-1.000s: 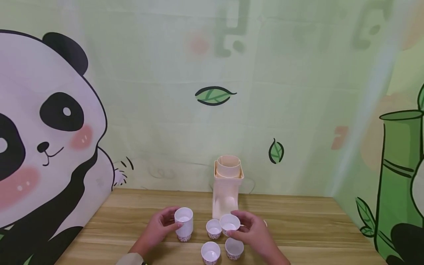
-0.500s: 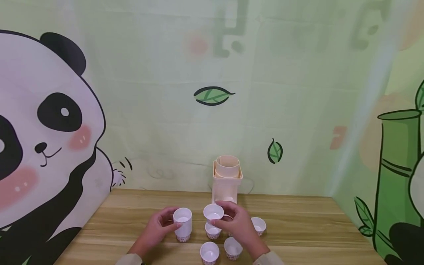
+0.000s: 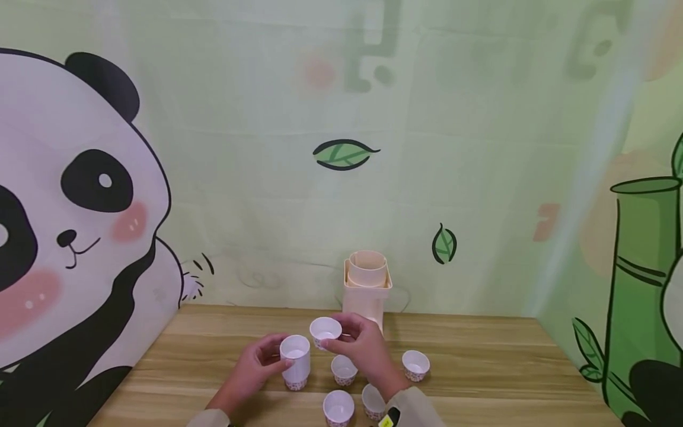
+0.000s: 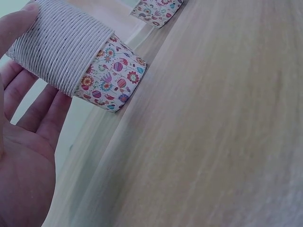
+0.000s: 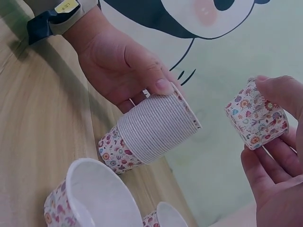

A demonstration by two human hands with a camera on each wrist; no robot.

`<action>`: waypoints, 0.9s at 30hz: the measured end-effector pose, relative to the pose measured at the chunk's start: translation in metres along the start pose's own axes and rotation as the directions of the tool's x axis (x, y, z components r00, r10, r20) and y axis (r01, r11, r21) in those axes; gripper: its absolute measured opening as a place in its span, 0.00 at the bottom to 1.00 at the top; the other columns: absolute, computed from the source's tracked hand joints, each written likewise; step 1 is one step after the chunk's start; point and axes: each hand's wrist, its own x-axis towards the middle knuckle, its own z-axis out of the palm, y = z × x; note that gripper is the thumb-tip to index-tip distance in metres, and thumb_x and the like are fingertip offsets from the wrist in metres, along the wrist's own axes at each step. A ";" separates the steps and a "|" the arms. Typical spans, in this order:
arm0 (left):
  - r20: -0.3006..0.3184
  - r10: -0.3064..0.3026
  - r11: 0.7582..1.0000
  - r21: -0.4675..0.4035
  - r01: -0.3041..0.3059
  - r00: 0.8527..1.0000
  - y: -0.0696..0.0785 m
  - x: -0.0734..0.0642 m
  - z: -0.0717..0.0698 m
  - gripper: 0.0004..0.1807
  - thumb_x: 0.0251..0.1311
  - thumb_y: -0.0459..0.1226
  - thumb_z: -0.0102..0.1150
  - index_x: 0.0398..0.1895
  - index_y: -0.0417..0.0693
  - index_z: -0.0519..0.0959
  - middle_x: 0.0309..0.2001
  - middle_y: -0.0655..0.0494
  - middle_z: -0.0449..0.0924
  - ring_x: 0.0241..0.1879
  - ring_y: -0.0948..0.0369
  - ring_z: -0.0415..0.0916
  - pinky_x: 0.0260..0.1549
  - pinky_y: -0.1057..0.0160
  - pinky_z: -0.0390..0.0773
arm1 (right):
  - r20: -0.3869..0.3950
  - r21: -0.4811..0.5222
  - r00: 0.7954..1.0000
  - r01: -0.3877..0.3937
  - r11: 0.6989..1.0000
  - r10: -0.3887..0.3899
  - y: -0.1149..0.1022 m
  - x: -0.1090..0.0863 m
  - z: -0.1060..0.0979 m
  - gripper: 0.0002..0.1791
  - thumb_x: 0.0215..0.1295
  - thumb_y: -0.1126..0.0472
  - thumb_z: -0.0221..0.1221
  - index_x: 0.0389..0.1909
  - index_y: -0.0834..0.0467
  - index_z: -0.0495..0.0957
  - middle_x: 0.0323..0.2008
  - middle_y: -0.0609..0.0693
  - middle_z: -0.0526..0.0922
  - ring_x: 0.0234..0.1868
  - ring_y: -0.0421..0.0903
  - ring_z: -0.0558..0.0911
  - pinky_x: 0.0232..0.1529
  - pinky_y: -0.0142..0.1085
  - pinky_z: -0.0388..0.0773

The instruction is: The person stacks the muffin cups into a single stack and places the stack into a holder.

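Note:
A tall stack of nested paper cups (image 3: 296,360) stands upright on the table, its white rims packed close and a flowered pattern showing on the lowest cup. My left hand (image 3: 255,366) grips the stack between thumb and fingers, high on its side in the left wrist view. One flowered paper cup (image 5: 259,116) is pinched by its side in my right hand (image 3: 364,350), held up with its mouth upward, right of the stack and a little higher than its top. Single paper cups stand below that hand, one of them (image 3: 344,370) nearest.
More paper cups stand at the front, one (image 3: 338,408) in the middle, one (image 3: 373,402) partly behind the right forearm, and one (image 3: 415,365) to the right. A pale pink cup dispenser (image 3: 368,284) stands at the back against the printed wall cloth.
My right hand has carried its cup leftward and up, from over the standing cups to beside the stack. The left hand has stayed in place on the stack.

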 end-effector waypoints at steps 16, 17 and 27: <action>-0.016 -0.038 0.999 0.004 0.038 0.999 -0.002 0.000 0.000 0.30 0.61 0.36 0.72 0.65 0.37 0.75 0.57 0.40 0.84 0.51 0.67 0.82 0.54 0.72 0.78 | 0.078 0.029 0.997 -0.021 0.999 0.019 0.009 0.016 0.022 0.29 0.57 0.64 0.75 0.59 0.66 0.79 0.51 0.63 0.87 0.49 0.48 0.88 0.50 0.34 0.86; -0.013 -0.041 0.999 0.005 0.041 0.999 -0.003 0.001 0.000 0.30 0.61 0.36 0.72 0.65 0.38 0.75 0.58 0.39 0.83 0.52 0.67 0.82 0.54 0.71 0.78 | 0.082 0.038 0.996 -0.023 0.999 0.019 0.009 0.017 0.023 0.29 0.57 0.64 0.75 0.59 0.66 0.79 0.51 0.64 0.87 0.48 0.48 0.88 0.50 0.35 0.86; 0.010 0.000 1.000 -0.013 0.000 1.000 -0.006 0.003 0.000 0.29 0.62 0.34 0.70 0.66 0.35 0.74 0.57 0.37 0.83 0.51 0.67 0.83 0.54 0.70 0.80 | 0.091 0.054 0.996 -0.022 0.998 0.017 0.015 0.021 0.030 0.29 0.58 0.64 0.74 0.60 0.66 0.79 0.53 0.64 0.86 0.49 0.50 0.88 0.49 0.35 0.86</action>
